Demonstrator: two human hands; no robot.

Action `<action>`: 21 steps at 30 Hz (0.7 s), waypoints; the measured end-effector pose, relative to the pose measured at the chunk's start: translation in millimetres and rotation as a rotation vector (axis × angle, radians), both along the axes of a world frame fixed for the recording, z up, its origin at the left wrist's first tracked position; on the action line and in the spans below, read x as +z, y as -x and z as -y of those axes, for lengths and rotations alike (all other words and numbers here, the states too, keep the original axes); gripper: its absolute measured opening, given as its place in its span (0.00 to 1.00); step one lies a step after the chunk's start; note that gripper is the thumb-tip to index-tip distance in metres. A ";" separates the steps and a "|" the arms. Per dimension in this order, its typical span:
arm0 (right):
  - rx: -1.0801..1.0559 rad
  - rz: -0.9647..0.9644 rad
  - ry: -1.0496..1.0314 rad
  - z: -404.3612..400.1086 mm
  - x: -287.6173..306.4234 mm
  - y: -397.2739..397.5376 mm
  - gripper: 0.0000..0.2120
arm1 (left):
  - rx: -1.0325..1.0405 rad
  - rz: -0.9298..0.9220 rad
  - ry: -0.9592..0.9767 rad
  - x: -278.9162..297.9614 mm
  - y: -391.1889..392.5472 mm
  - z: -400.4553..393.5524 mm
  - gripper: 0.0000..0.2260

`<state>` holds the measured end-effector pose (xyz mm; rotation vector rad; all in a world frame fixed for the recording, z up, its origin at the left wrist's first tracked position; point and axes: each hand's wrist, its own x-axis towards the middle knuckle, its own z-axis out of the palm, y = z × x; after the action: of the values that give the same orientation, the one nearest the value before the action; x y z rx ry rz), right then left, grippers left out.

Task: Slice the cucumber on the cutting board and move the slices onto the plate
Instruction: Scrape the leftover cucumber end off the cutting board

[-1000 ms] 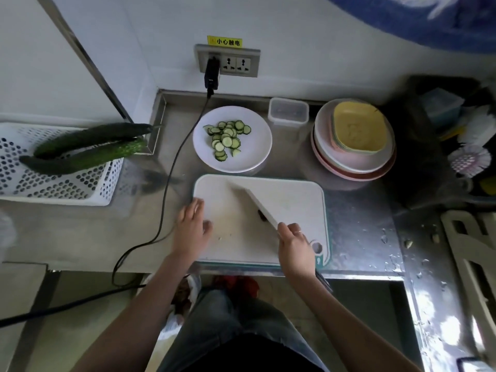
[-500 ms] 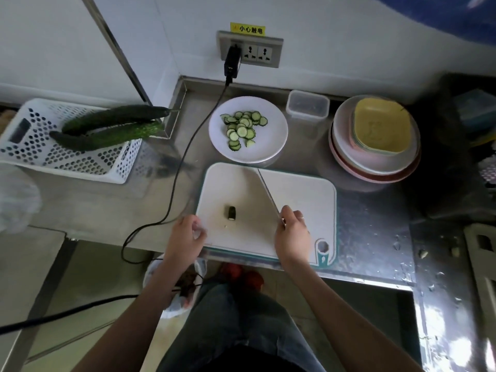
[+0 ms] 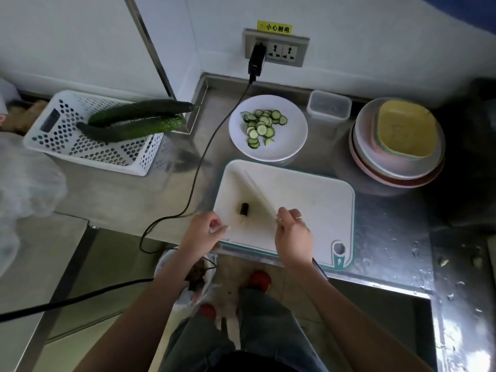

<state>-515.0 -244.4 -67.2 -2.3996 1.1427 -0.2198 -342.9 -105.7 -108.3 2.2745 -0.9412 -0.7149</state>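
Cucumber end stub (image 3: 244, 209), dark green, lies alone on white cutting board (image 3: 308, 200) (left part). Thin green-rimmed slices (image 3: 261, 127) heaped on round white plate (image 3: 292, 146) behind board.

steel counter (image 3: 389, 216); cutting board (image 3: 316, 200); plate (image 3: 292, 146); basket (image 3: 88, 149); container (image 3: 328, 106)

Probably a working kitchen, stainless steel counter (image 3: 115, 194) against a white wall, stacked plates (image 3: 397, 167), white cutting board (image 3: 308, 200), perforated basket (image 3: 80, 146) of cucumbers (image 3: 139, 111), wall socket (image 3: 284, 51) under a yellow warning label (image 3: 274, 27)
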 end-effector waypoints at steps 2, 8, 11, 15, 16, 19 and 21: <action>-0.102 0.010 -0.032 1.2 2.1 -3.2 0.05 | -0.065 -0.027 -0.026 -0.4 -6.7 -2.9 0.11; -0.170 -0.080 -0.017 -11.9 -5.0 -1.9 0.06 | -0.338 0.157 -0.177 6.3 -17.7 1.2 0.13; -0.226 -0.076 0.008 -28.3 -7.8 -5.2 0.06 | -0.429 0.178 -0.234 12.2 -26.6 9.4 0.13; -0.284 -0.100 0.021 -48.3 -7.0 -10.9 0.06 | -0.508 0.302 -0.244 14.7 -25.9 6.8 0.11; -0.286 -0.113 0.026 -53.7 -7.9 -10.7 0.07 | -0.497 0.307 -0.226 14.0 -24.4 5.8 0.10; -0.323 -0.156 0.014 -66.3 -7.7 -8.8 0.08 | -0.478 0.312 -0.214 13.1 -22.7 6.4 0.09; -0.368 -0.177 -0.034 -68.2 -6.9 -6.7 0.10 | -0.443 0.261 -0.222 13.1 -23.4 6.0 0.07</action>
<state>-508.3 -176.2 -74.1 -2.1970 1.6533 -0.1053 -319.6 -111.7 -95.2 2.4155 -1.5928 -0.7432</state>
